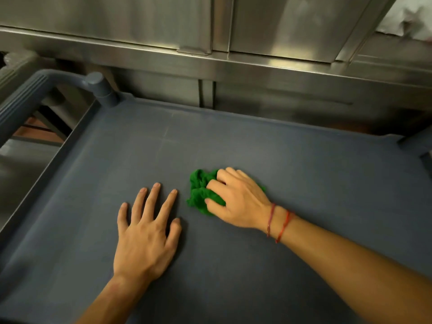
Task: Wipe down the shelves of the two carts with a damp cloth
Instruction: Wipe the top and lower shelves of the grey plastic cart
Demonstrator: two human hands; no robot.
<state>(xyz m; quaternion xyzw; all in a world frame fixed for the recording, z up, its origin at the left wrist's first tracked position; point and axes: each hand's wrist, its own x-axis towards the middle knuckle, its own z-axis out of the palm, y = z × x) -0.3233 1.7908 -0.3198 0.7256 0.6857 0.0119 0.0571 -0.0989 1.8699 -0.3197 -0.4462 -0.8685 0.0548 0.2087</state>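
A grey-blue plastic cart's top shelf (233, 141) fills most of the view. A crumpled green cloth (199, 191) lies on it near the middle. My right hand (238, 202) presses down on the cloth, fingers curled over it; two red strings circle that wrist. My left hand (147, 232) rests flat on the shelf just left of the cloth, fingers spread, holding nothing. Only this one cart shelf is visible; its lower shelves are hidden.
The cart's ribbed handle (25, 97) and corner post (102, 90) stand at the far left. A stainless steel cabinet (233, 54) runs along the cart's far side. White material (411, 17) shows at the top right corner.
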